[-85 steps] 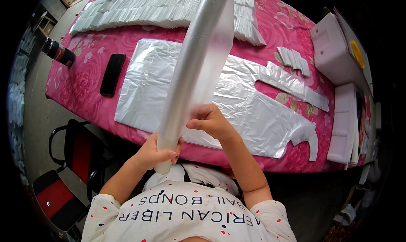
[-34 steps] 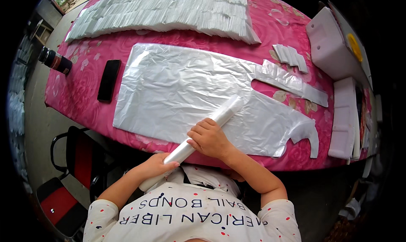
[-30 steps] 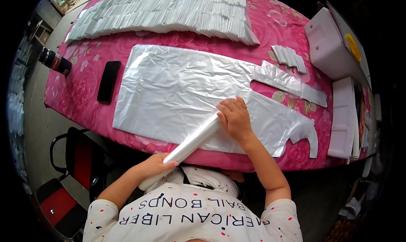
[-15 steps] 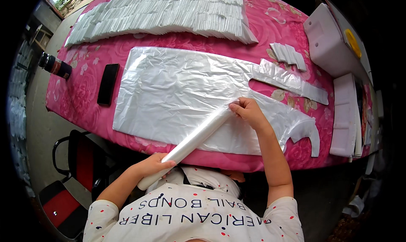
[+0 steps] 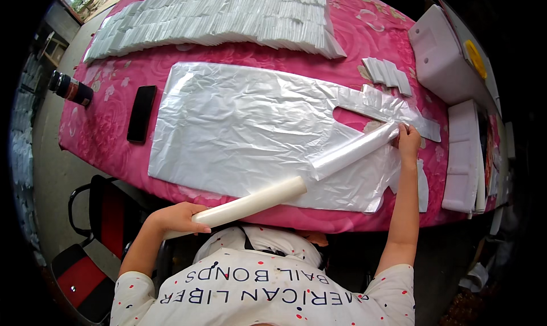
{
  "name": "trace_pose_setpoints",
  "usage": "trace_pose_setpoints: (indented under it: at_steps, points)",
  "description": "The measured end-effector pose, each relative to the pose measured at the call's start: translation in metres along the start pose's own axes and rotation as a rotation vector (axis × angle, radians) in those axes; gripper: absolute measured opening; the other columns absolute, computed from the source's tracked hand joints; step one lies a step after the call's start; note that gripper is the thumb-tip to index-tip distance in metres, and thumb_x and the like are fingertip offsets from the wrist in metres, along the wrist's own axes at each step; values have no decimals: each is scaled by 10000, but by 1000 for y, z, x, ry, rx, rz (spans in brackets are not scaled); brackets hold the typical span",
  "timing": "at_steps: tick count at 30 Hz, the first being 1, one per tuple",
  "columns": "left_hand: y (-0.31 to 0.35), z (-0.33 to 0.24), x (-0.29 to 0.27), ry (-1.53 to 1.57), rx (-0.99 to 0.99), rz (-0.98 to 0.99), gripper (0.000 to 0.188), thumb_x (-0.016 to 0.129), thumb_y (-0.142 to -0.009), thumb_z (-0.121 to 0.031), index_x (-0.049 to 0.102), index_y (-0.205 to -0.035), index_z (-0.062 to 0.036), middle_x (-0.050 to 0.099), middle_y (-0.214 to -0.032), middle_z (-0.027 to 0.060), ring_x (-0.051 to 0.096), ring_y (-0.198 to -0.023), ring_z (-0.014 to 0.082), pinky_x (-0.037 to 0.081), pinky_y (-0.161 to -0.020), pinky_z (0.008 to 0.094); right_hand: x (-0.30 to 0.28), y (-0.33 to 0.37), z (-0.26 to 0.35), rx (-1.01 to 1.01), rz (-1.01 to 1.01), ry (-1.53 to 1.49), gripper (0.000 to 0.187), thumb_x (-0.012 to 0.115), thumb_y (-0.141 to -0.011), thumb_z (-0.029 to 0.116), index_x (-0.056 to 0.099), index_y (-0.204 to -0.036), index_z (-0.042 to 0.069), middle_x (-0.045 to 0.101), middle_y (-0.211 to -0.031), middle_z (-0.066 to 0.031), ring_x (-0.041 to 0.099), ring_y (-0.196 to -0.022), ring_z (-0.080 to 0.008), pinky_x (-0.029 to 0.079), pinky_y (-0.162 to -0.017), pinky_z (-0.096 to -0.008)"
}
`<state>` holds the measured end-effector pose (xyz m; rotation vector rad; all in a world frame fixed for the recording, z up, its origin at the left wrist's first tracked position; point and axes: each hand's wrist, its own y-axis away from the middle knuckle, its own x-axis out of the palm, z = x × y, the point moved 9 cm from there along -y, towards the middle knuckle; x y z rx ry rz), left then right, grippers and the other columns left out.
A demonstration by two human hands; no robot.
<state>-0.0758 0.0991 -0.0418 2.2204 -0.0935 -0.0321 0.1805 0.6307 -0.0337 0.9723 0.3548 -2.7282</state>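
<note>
My left hand [image 5: 178, 219] is closed round a cream-white tube [image 5: 250, 203], which slants up to the right over the near table edge. My right hand [image 5: 408, 139] pinches the far end of a rolled, flattened clear plastic bag [image 5: 354, 153]. That rolled bag is apart from the tube and lies slantwise above a stack of flat, whitish plastic bags with handle cutouts [image 5: 239, 121]. The handles of the stack point right, and one handle [image 5: 399, 107] stretches past my right hand.
Rows of folded white plastic bags [image 5: 211, 18] line the far side, with a small row [image 5: 387, 75] at right. A black phone [image 5: 142, 114] and a dark jar [image 5: 71, 88] lie at left. White foam boxes [image 5: 444, 47] stand right. Red-black chairs [image 5: 106, 212] sit lower left.
The rolled bag has come off the tube, drawn up and right by my right hand. My left hand has moved slightly left with the tube, whose bare end now shows.
</note>
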Motion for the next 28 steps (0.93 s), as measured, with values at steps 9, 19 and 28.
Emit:
trace_pose_setpoints:
  at_steps: [9,19,28]
  points:
    - [-17,-133,-25,-779,574,-447,392,760,-637,-190,595,-964,-50,623,-868,108,584,-842,273,435,-773,384,88,48,90,-15,305,-323,187,599,-854,156,603,-793,-22,529,-623,12,460,-557,-65,386,-493,-234]
    - [-56,-173,26,-950,1188,-635,452,668,-733,-176,515,-1134,-33,498,-1204,114,491,-1091,278,414,-935,382,173,80,159,-164,595,-240,216,603,-828,167,595,-774,-41,527,-593,-60,449,-538,-122,385,-538,-283]
    - [-86,-116,70,-1210,956,-306,794,396,-845,-555,300,-1353,47,256,-1444,173,211,-1354,292,126,-1113,416,183,76,154,-101,662,-173,208,601,-827,198,622,-782,-4,551,-585,-32,457,-524,-119,388,-528,-281]
